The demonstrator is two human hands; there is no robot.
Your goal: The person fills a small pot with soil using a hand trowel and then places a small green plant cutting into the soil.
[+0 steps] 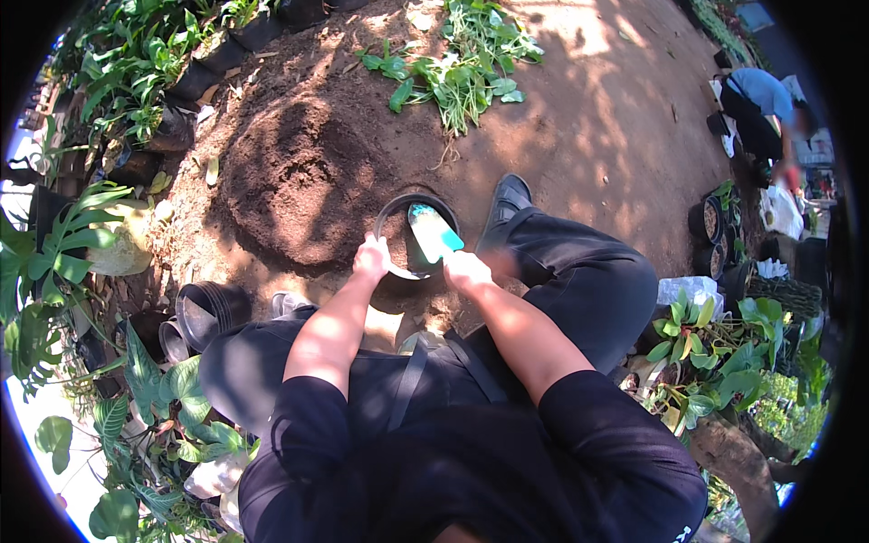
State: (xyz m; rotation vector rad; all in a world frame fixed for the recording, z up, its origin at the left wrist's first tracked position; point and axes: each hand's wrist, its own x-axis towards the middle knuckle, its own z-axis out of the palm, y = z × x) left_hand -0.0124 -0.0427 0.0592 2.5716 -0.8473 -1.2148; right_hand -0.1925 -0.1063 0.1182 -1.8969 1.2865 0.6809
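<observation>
Between my feet is a round black plastic plant pot (pixel 388 216), its mouth facing up at me. My left hand (pixel 373 256) grips the pot's near left rim. In my right hand (pixel 466 271) is the handle of a turquoise hand trowel (pixel 433 233), whose blade lies inside the pot's mouth. Some soil shows on the blade's tip. How full the pot is cannot be made out, as the blade and shadow cover much of the inside. Just beyond the pot to the left rises a mound of dark brown soil (pixel 305 183).
A heap of uprooted leafy plants (pixel 468 68) lies on the ground ahead. Stacked empty black pots (pixel 210 309) rest at my left, near potted foliage (pixel 136 81). On the right are more black pots (pixel 709 220), a leafy plant (pixel 706 339) and another person (pixel 760 102) bending over.
</observation>
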